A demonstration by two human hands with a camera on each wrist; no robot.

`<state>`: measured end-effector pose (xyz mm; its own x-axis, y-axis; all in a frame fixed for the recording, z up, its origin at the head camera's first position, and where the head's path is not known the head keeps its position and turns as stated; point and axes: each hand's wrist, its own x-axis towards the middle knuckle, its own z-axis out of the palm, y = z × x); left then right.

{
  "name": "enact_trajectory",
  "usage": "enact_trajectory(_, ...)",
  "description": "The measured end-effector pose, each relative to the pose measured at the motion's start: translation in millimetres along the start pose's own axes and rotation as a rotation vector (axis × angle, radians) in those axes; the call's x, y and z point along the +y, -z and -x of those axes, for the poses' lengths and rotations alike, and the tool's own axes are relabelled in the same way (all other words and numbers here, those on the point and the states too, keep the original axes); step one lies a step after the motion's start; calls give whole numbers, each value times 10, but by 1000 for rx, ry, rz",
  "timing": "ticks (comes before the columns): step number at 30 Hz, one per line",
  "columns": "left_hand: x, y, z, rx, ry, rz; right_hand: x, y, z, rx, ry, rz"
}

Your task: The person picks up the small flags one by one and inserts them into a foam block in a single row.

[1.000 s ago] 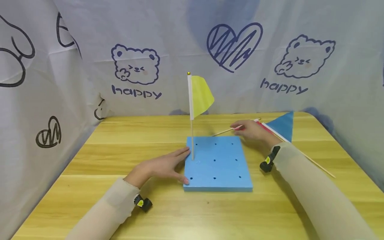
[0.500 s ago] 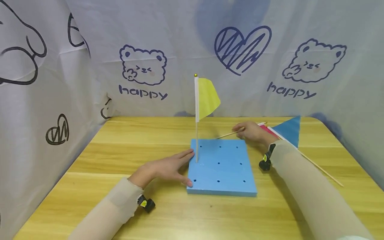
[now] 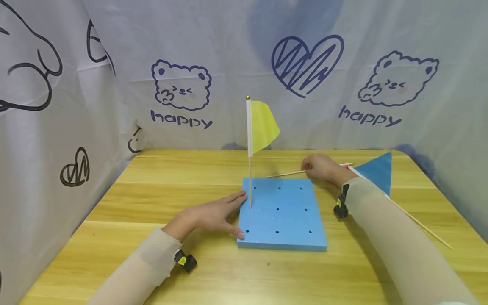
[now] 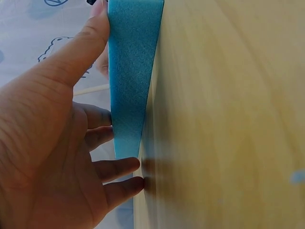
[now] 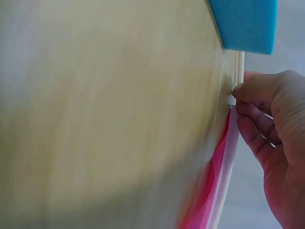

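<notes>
A blue foam board [image 3: 284,216] with several holes lies on the wooden table [image 3: 160,186]. A yellow flag [image 3: 261,125] on a thin stick stands upright in a hole at the board's left side. My left hand [image 3: 211,214] lies flat against the board's left edge [image 4: 128,86], thumb at the near corner and fingers straight. My right hand [image 3: 324,169] is behind the board's far right corner and pinches the stick of a red flag [image 5: 233,143], which lies low over the table. A blue flag [image 3: 375,171] lies on the table beside my right forearm.
White cloth printed with bears, hearts and "happy" [image 3: 181,118] walls the table at the back and both sides. The blue flag's long stick [image 3: 423,226] runs toward the table's right front.
My right hand has moved slightly right and back with the red flag's stick. The left hand and board stay put. The view shifted a little.
</notes>
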<state>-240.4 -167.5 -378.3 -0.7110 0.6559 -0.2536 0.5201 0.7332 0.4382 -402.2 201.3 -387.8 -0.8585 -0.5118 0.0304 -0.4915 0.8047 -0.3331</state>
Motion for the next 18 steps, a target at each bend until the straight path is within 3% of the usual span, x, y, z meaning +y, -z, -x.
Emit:
enact_trajectory(3, 1, -13, 1, -1, 5, 7, 25, 19, 30, 12, 34, 67)
enact_trajectory(10, 5, -24, -4, 6, 1, 20, 54, 87, 186, 75, -60, 47)
enact_trajectory(13, 16, -15, 7, 4, 1, 27, 75, 95, 217, 116, -22, 74)
enact_trajectory(18, 26, -14, 13, 5, 0, 36, 43, 54, 314, 111, -68, 2)
